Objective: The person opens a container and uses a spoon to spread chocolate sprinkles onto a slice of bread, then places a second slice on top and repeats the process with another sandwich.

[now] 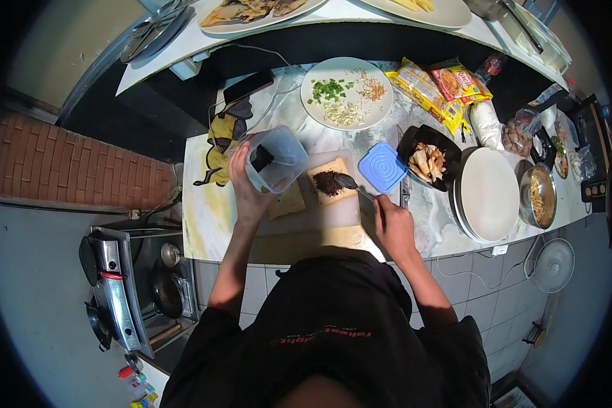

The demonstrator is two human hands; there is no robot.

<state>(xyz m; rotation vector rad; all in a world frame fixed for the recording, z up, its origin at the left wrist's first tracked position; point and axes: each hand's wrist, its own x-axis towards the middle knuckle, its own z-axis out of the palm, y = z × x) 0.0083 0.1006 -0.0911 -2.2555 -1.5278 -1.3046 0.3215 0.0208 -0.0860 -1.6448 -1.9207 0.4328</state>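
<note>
Above the bread slice on the cutting board, the right hand pinches a spoon, while the left hand grips a tilted plastic container; further tipping could spill its dark contents.

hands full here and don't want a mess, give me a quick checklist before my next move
1. Tub held in left hand: ok
2. Spoon held in right hand, bowl over the topped bread slice: ok
3. Dark bits spread to every edge: not ok, bare bread shows around them
4. Blue lid off the tub: ok
5. Second slice free of dark bits: cannot tell, the tub hides part
</note>
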